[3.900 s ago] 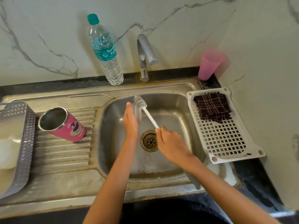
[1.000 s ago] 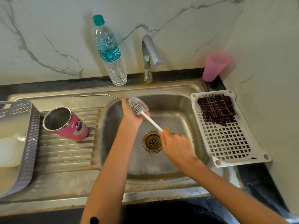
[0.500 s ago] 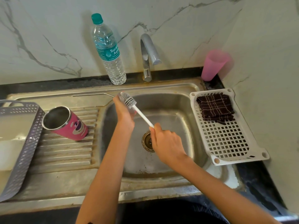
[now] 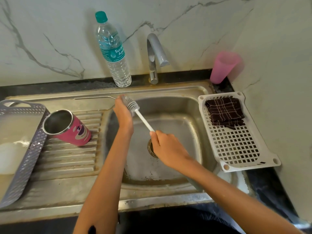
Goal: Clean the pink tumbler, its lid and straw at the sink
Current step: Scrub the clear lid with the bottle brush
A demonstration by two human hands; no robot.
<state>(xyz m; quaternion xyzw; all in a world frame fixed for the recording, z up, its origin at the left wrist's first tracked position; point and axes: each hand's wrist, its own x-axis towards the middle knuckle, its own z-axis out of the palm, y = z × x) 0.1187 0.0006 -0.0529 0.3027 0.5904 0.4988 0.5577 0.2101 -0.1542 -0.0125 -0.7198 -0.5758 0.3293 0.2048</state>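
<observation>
The brush (image 4: 139, 115) and lid (image 4: 124, 99) have shifted left to the basin's (image 4: 168, 166) upper-left corner.
The left hand (image 4: 122, 114) clasps the half-hidden lid; the right hand (image 4: 167, 146) grips the brush. The tumbler (image 4: 70, 130) lies empty at centre left, straw (image 4: 94, 97) above it. The basket (image 4: 234, 149) holds a checked cloth (image 4: 224, 112). The bottle (image 4: 114, 53) reads "Suriy… Aqu".

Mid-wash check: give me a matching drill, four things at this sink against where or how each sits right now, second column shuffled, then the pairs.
1 pink tumbler
2 water bottle
3 checked cloth
4 bottle brush

A in the white tray
B gripped by the right hand
C on its side on the drainboard
D upright behind the sink

Pairs: 1-C, 2-D, 3-A, 4-B
</observation>
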